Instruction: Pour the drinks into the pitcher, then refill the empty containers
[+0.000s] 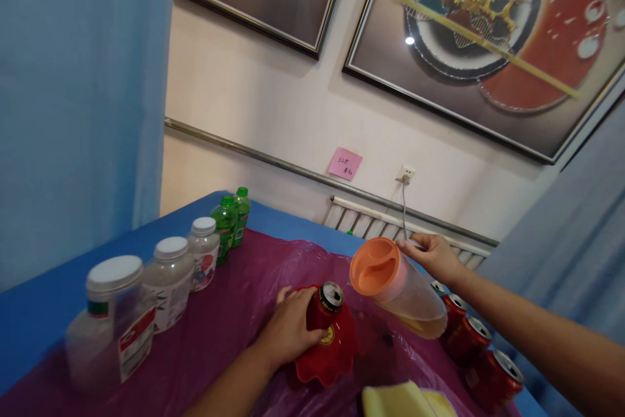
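Observation:
My left hand (290, 324) is wrapped round a dark red drink can (319, 314) with an opened top. The can leans slightly above a red, wavy-edged dish (326, 365); whether it touches the dish I cannot tell. By its handle, mostly hidden in the fingers, my right hand (433, 259) grips a clear plastic pitcher (415, 300) with an orange lid (375, 267). The pitcher is tipped left, its lid toward the can. Some liquid shows along its lower side. A faint streak near the can's top could be liquid, but it is too thin to be sure.
Lidded clear jars (168, 283) and green bottles (225, 225) line the left side. Several red cans (466, 339) stand at the right, below my right forearm. A folded yellow cloth (400, 401) lies at the front on the purple plastic sheet (215, 352). Behind is a wall radiator (361, 220).

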Action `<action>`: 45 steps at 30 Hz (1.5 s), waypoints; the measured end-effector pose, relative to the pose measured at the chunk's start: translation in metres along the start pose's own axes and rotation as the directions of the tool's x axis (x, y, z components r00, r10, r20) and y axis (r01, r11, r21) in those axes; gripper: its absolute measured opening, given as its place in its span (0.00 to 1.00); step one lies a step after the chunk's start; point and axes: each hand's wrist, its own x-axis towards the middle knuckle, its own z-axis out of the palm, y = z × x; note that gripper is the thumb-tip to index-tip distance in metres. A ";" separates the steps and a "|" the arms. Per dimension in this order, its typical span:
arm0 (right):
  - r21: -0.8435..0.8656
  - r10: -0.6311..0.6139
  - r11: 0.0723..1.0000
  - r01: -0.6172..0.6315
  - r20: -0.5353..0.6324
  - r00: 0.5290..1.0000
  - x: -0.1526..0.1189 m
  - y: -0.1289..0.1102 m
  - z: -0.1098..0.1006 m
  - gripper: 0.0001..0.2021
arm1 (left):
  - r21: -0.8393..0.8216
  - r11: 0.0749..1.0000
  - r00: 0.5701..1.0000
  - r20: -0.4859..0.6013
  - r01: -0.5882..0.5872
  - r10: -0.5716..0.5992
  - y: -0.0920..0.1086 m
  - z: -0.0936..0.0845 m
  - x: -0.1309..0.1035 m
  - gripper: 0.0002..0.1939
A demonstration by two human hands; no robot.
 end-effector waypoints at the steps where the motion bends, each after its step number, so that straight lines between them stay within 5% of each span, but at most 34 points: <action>1: -0.001 -0.002 1.000 0.002 -0.003 1.000 0.000 0.000 0.000 0.29 | 0.000 1.000 1.000 0.005 0.002 -0.002 0.000 0.000 0.000 0.34; 45: 0.008 0.007 1.000 -0.007 0.027 1.000 -0.001 -0.002 -0.002 0.30 | 0.012 1.000 1.000 0.006 -0.012 0.012 -0.003 0.002 -0.002 0.33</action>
